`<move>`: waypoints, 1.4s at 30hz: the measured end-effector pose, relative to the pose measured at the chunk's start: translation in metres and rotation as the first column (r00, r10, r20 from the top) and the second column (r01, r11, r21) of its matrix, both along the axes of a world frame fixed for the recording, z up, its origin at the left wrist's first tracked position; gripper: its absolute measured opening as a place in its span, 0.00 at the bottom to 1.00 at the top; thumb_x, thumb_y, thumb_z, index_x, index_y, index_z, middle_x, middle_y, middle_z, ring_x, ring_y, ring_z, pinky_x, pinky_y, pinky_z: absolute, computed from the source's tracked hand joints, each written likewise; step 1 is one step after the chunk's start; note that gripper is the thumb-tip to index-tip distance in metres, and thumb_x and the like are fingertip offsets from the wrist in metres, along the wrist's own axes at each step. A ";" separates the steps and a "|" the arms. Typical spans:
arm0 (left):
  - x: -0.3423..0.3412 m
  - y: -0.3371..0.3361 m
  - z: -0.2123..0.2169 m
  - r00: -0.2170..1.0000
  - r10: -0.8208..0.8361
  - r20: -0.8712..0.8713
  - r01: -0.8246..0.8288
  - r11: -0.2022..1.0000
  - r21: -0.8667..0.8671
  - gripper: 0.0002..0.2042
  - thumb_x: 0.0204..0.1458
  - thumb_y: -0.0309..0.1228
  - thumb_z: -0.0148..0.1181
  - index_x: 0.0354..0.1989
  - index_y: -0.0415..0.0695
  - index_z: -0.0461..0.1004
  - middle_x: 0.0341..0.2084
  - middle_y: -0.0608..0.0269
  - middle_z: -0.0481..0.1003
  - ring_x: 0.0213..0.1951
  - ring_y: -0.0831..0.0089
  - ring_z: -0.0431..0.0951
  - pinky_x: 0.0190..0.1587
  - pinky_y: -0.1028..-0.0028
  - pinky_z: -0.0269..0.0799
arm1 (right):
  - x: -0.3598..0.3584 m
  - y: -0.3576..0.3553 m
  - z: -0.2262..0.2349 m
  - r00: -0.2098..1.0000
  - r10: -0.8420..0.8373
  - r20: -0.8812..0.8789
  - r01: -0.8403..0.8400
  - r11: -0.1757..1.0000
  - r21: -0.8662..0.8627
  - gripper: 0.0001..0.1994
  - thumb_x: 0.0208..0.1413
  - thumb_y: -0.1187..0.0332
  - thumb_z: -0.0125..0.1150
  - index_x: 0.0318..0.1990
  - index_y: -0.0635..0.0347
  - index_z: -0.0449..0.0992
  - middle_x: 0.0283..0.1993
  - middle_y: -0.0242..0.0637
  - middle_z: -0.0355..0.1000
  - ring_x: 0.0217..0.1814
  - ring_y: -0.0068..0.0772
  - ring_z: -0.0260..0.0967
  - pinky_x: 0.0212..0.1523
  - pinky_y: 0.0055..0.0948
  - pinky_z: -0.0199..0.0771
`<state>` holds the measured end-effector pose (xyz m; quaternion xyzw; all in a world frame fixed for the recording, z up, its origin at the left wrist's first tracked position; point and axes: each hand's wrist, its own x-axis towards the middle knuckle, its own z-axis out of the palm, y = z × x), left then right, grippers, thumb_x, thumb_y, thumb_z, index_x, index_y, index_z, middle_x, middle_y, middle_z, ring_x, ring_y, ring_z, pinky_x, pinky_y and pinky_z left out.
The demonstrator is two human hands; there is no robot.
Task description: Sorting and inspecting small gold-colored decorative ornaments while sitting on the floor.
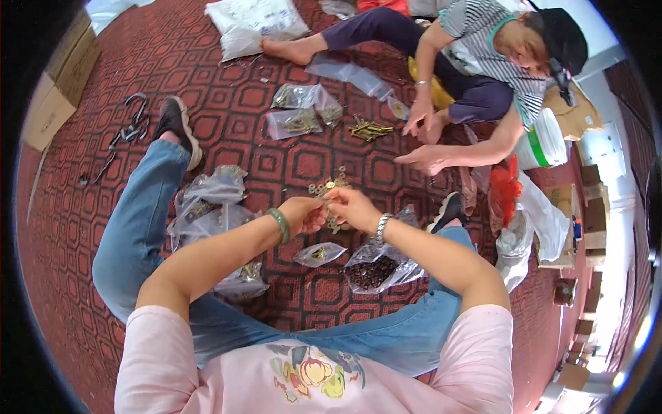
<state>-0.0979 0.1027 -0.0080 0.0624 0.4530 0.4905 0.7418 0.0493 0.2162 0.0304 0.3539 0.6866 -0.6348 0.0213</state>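
Note:
My left hand and my right hand meet over a small pile of round, brass-coloured washer-like pieces on the patterned red carpet. The fingers of both hands are closed and pinched together at the tips; what they hold is too small to make out. Just below my hands lies a small clear bag with a few yellowish pieces inside. Beside it, to the right, an open clear bag holds many dark brown small pieces. More clear bags of metal parts lie to the left of my left forearm.
Across from me a co-worker sits with both hands over the carpet, near a heap of brass bolt-like pieces. Filled clear bags lie further back. A white bucket stands right; a cardboard box is far left.

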 end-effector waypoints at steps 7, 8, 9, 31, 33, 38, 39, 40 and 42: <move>-0.002 0.001 -0.020 0.998 -0.013 0.059 0.011 0.999 0.043 0.07 0.54 0.30 0.48 0.30 0.42 0.71 0.24 0.63 0.73 0.24 0.77 0.72 0.26 0.80 0.69 | -0.002 -0.001 -0.001 0.997 0.073 0.003 -0.073 0.996 0.049 0.09 0.51 0.73 0.51 0.40 0.60 0.72 0.27 0.29 0.67 0.23 0.18 0.63 0.24 0.17 0.69; -0.002 0.002 -0.016 0.998 -0.022 0.056 0.019 0.999 0.048 0.07 0.54 0.30 0.48 0.30 0.42 0.71 0.24 0.63 0.73 0.24 0.77 0.72 0.26 0.80 0.69 | -0.001 -0.001 -0.001 0.998 0.065 0.001 -0.065 0.996 0.054 0.09 0.51 0.73 0.51 0.40 0.60 0.72 0.27 0.29 0.67 0.23 0.18 0.63 0.24 0.17 0.69; -0.002 0.002 -0.012 0.999 -0.020 0.051 0.017 0.998 0.052 0.07 0.54 0.30 0.48 0.31 0.41 0.71 0.24 0.63 0.73 0.24 0.77 0.72 0.26 0.80 0.69 | 0.000 0.000 -0.001 0.998 0.065 0.004 -0.065 0.996 0.058 0.09 0.51 0.73 0.51 0.40 0.60 0.72 0.27 0.29 0.67 0.23 0.18 0.63 0.24 0.17 0.69; -0.005 -0.003 -0.001 0.998 0.009 0.059 -0.011 0.999 0.035 0.07 0.55 0.30 0.48 0.34 0.41 0.71 0.24 0.64 0.73 0.25 0.78 0.71 0.27 0.82 0.67 | -0.002 -0.002 -0.002 0.989 -0.148 0.000 0.144 0.963 -0.226 0.04 0.53 0.73 0.51 0.36 0.59 0.69 0.29 0.31 0.69 0.27 0.18 0.66 0.24 0.15 0.69; -0.005 -0.002 -0.003 0.998 0.005 0.063 -0.007 0.999 0.031 0.07 0.55 0.30 0.48 0.35 0.41 0.71 0.24 0.64 0.73 0.25 0.79 0.71 0.27 0.82 0.67 | -0.002 -0.002 -0.003 0.988 -0.154 0.002 0.149 0.957 -0.250 0.04 0.53 0.73 0.51 0.37 0.59 0.69 0.30 0.30 0.69 0.27 0.18 0.66 0.25 0.14 0.69; -0.008 -0.002 -0.005 1.000 0.008 0.006 -0.008 1.000 -0.007 0.07 0.55 0.30 0.48 0.35 0.41 0.70 0.24 0.65 0.73 0.25 0.79 0.71 0.26 0.82 0.67 | 0.000 -0.001 -0.004 0.996 -0.089 -0.021 0.078 0.946 -0.316 0.05 0.53 0.73 0.52 0.37 0.59 0.69 0.30 0.30 0.69 0.28 0.18 0.66 0.26 0.14 0.70; -0.005 -0.005 -0.003 1.000 0.015 0.001 -0.015 1.000 -0.003 0.06 0.55 0.30 0.48 0.35 0.41 0.70 0.24 0.65 0.73 0.25 0.79 0.71 0.26 0.82 0.67 | 0.002 -0.002 -0.004 0.996 -0.088 -0.013 0.079 0.948 -0.308 0.05 0.53 0.73 0.52 0.37 0.59 0.69 0.30 0.30 0.69 0.28 0.18 0.66 0.26 0.14 0.70; -0.003 -0.002 0.000 1.000 0.021 -0.006 -0.021 1.000 0.011 0.06 0.55 0.29 0.48 0.35 0.42 0.70 0.24 0.65 0.73 0.24 0.79 0.71 0.26 0.83 0.67 | 0.003 0.002 -0.002 0.996 -0.088 -0.010 0.081 0.954 -0.289 0.05 0.52 0.73 0.52 0.37 0.58 0.69 0.30 0.30 0.68 0.28 0.18 0.66 0.26 0.14 0.70; -0.002 0.002 0.004 0.999 0.030 -0.019 -0.029 0.999 0.045 0.06 0.55 0.29 0.48 0.34 0.42 0.70 0.24 0.65 0.73 0.24 0.79 0.71 0.26 0.83 0.66 | 0.002 0.006 0.001 0.996 -0.091 -0.003 0.088 0.965 -0.248 0.05 0.52 0.73 0.52 0.38 0.58 0.69 0.30 0.29 0.68 0.28 0.18 0.66 0.27 0.14 0.70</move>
